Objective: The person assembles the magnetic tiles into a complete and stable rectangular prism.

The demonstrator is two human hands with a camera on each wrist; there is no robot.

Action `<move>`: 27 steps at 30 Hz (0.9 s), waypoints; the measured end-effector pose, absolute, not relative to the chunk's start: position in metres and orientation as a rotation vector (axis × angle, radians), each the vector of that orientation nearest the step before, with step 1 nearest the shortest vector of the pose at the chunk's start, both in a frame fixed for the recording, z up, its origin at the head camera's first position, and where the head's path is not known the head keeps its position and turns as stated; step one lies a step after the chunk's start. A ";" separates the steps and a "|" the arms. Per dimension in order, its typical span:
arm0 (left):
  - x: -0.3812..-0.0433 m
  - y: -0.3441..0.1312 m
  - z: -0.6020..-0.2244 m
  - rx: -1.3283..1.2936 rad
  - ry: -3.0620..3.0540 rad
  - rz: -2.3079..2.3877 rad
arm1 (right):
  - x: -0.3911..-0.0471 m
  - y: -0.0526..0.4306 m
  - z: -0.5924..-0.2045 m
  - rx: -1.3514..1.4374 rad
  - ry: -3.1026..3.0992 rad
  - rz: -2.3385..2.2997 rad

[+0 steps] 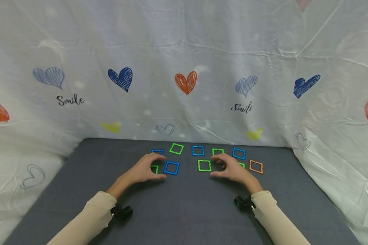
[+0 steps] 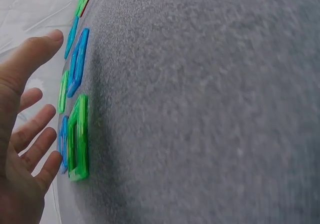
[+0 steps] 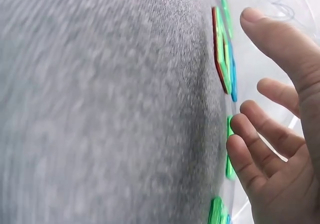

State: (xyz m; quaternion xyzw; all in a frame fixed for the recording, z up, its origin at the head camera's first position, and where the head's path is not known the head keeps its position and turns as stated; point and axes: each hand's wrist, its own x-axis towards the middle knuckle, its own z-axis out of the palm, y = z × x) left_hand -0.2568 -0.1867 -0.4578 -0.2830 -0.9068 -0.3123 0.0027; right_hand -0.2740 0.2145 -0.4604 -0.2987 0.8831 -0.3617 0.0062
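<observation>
My left hand [image 1: 144, 169] hovers at the left of the group of square plastic frames, thumb and fingers spread apart, holding nothing. A blue square frame [image 1: 173, 162] lies just right of its fingertips, and a green one [image 1: 154, 166] is partly hidden behind the hand. Across from it, my right hand [image 1: 231, 168] is held with thumb and fingers apart and also holds nothing. Its fingertips are close to a green square frame [image 1: 204, 160], which shows a red lower edge in the right wrist view [image 3: 217, 54]. Another green frame [image 1: 242, 165] is mostly covered by this hand.
An orange square frame [image 1: 256, 161] lies right of the right hand. Along the back are blue [image 1: 198, 146] and green [image 1: 178, 144] square frames. They lie on a dark grey tabletop [image 1: 184, 211], with a white printed curtain [image 1: 153, 102] behind. Black wrist devices [image 1: 122, 212] hang at both cuffs.
</observation>
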 end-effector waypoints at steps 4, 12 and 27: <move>-0.259 -0.181 -0.458 -0.889 -2.858 -0.984 | -0.278 0.210 -0.462 -0.961 2.781 -1.105; -0.263 -0.173 -0.459 -0.867 -2.866 -0.970 | -0.282 0.201 -0.464 -0.942 2.761 -1.122; -0.271 -0.165 -0.467 -0.838 -2.889 -0.880 | -0.288 0.194 -0.466 -0.866 2.774 -1.088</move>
